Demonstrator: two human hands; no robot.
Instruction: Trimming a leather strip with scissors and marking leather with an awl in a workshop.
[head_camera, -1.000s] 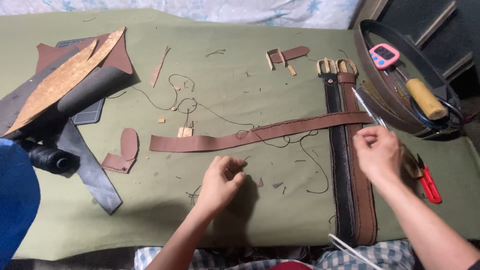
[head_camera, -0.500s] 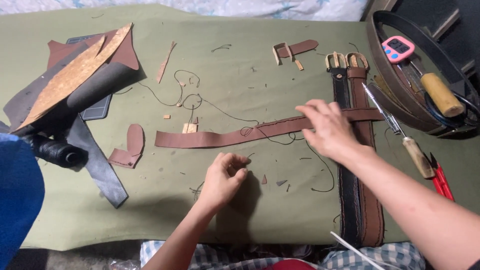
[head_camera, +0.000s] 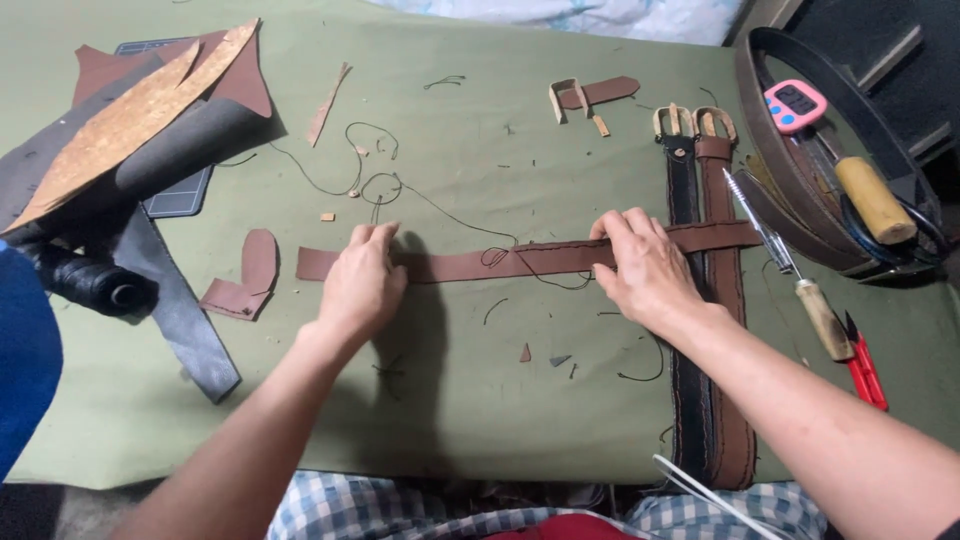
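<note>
Both hands (head_camera: 365, 280) (head_camera: 645, 265) on brown strap (head_camera: 470, 264), crossing 2 belts (head_camera: 705, 300), awl (head_camera: 790, 270) nearby

Bare green cloth on the counter (head_camera: 480, 420) lies open near the body between both forearms, while stacked dark leather sheets (head_camera: 130, 150) crowd the far left, two buckled belts (head_camera: 710, 300) bar the right, and wooden-handled tools (head_camera: 820, 315) lie beyond.
</note>
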